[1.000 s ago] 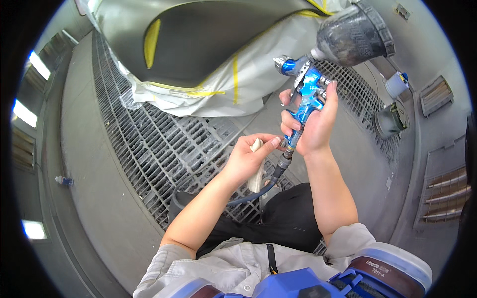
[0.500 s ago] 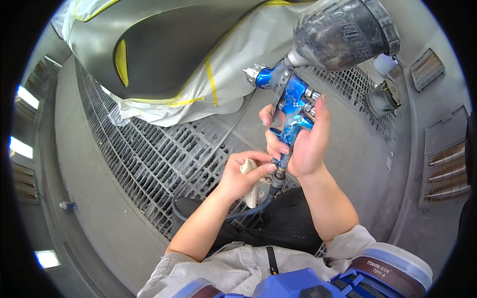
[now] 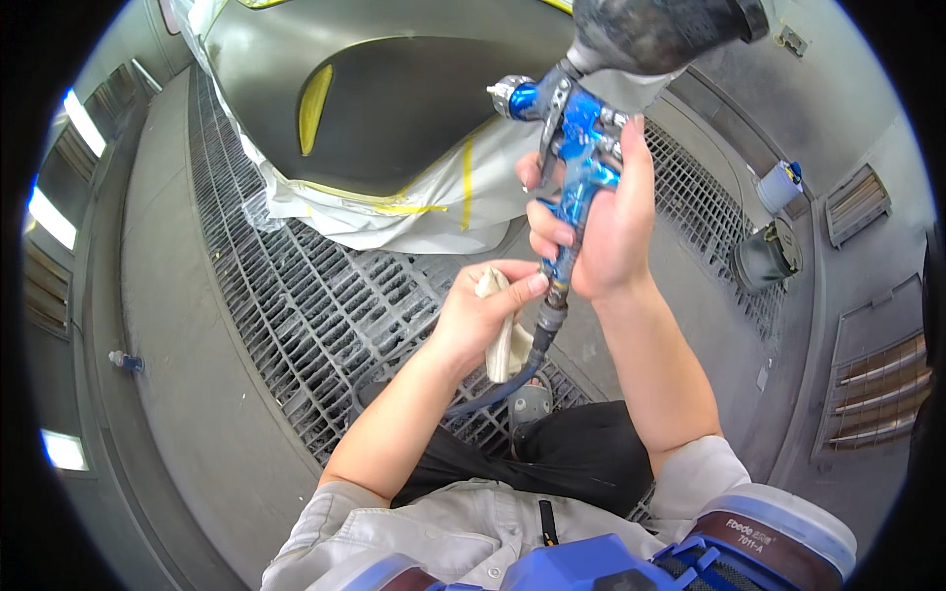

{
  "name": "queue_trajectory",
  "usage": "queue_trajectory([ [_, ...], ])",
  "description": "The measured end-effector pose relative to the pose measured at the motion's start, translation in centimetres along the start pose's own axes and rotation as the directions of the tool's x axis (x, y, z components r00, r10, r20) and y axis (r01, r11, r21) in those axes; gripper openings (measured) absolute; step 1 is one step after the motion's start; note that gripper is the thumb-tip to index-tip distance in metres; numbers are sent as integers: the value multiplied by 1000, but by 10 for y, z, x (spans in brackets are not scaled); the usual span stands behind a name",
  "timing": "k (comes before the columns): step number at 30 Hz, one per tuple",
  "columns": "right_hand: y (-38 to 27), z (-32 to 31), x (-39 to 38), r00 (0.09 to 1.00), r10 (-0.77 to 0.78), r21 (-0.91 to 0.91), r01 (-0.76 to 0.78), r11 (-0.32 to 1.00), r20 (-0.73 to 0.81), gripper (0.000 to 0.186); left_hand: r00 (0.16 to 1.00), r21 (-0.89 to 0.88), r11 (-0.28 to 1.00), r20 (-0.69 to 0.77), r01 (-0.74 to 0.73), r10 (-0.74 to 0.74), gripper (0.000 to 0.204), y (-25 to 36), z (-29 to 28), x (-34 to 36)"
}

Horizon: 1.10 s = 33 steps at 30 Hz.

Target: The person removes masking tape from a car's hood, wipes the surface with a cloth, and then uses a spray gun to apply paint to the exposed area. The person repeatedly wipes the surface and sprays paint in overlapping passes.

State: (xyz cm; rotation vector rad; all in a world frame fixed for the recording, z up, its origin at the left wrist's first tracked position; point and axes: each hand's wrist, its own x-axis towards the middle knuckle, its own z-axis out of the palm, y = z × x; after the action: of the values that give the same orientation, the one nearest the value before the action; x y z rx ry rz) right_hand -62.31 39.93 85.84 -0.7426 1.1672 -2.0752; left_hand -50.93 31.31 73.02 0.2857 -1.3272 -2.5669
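Note:
My right hand grips the handle of a blue spray gun with a dark grey cup on top, held up high in front of me. My left hand holds a folded pale cloth and its fingertips touch the metal fitting at the base of the gun's handle, where a dark hose hangs down. Beyond the gun lies a dark grey car panel masked with white paper and yellow tape.
A metal floor grate runs under the panel and my feet. A smooth grey floor strip lies to the left, with a small bottle on it. A white cup and a round dark object sit at the right by wall vents.
The spray gun and my right hand have risen and come closer to the camera. My left hand with the cloth followed up to the base of the handle.

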Motion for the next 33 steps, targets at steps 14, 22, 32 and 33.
queue_trajectory([
  [14, -1, 30, 24, 999, 22, -13, -22, 1000, 31, 72, 996, -9, 996, 6, -85, 85, 33, 26, -14, 3],
  [22, -40, 44, 64, 996, -84, -246, 78, 966, -12, 71, 959, 822, 521, 282, -231, -21, 50, 3, -43, -34],
  [32, -80, 42, 81, 966, 130, -232, -77, 970, 223, 65, 996, 984, 165, -82, 75, 36, 37, -43, -138, -157],
  [33, -78, 42, 83, 986, 80, -268, -38, 963, 147, 65, 992, 976, 201, -96, 78, 83, 35, -45, -139, -163],
])
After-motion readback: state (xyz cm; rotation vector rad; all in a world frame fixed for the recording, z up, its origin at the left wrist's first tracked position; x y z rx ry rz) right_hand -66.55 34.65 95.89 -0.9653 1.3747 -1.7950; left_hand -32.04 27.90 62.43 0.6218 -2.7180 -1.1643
